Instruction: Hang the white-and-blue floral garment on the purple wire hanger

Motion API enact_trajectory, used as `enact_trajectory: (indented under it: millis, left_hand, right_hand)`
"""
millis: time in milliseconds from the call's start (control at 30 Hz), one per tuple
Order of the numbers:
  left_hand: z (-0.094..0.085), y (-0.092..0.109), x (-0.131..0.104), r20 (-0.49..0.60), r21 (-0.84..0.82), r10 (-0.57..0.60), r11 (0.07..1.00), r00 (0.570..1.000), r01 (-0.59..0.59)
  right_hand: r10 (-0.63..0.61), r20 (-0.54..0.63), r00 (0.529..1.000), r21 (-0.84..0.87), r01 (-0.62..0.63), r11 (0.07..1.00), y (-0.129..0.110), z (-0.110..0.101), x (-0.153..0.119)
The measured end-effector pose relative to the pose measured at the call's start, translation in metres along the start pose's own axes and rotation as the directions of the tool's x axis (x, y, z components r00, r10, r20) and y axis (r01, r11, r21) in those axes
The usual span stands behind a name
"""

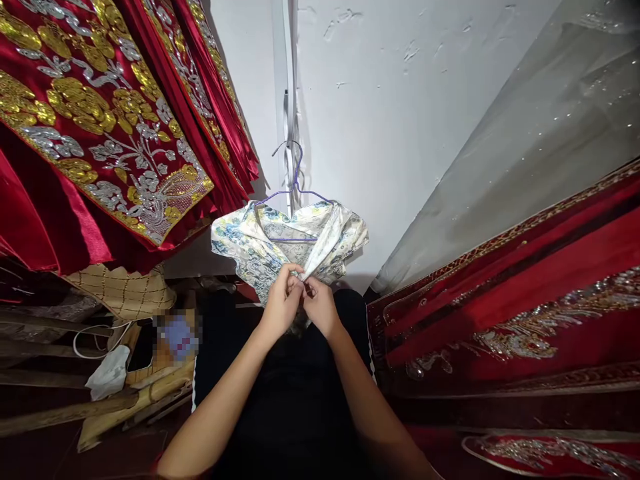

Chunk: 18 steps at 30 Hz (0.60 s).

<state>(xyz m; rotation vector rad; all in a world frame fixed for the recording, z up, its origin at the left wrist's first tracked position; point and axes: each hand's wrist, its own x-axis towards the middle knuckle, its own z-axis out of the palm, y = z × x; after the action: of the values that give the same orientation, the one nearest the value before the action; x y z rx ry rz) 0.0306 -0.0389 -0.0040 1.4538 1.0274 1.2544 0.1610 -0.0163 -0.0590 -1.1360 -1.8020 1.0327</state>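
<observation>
A short-sleeved, blue and yellow patterned garment (255,257) hangs on a thin purple wire hanger (299,167) in the middle of the view. Its collar lies open in a V, with the hanger's lower bar showing across the neck. My left hand (286,297) pinches the garment's front edge at the bottom of the V. Right beside it, my right hand (319,303) has its fingers closed on the same spot of cloth. The fingertips nearly meet, and the small bit between them is hidden.
Red garments with gold and silver embroidery (90,113) hang at the upper left. A red beaded garment (550,320) and sheer pale fabric (500,167) fill the right. Wooden poles (60,407), a white cable and crumpled tissue (109,372) lie lower left.
</observation>
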Motion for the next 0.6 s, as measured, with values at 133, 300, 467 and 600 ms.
enact_trajectory:
  millis: [133,300,467,600]
  left_hand:
    - [-0.005,0.021,0.029,-0.029,-0.267,-0.064,0.962,0.998,0.054]
    - [-0.028,0.081,0.085,-0.038,-0.331,-0.024,0.944,0.999,0.01]
    - [-0.045,0.127,0.104,-0.068,-0.232,0.118,0.964,0.991,-0.131]
    - [-0.042,0.123,0.092,0.028,-0.174,0.166,0.972,0.986,-0.159]
  right_hand:
    - [0.046,-0.206,0.977,0.101,-0.026,0.995,0.001,0.002,0.003]
    - [0.066,-0.135,0.989,0.091,-0.054,0.994,0.0,0.001,-0.005]
    - [0.028,-0.026,0.999,0.031,-0.027,0.999,-0.011,-0.018,-0.001]
    - [-0.043,-0.071,0.997,0.017,0.044,0.999,-0.043,-0.047,0.019]
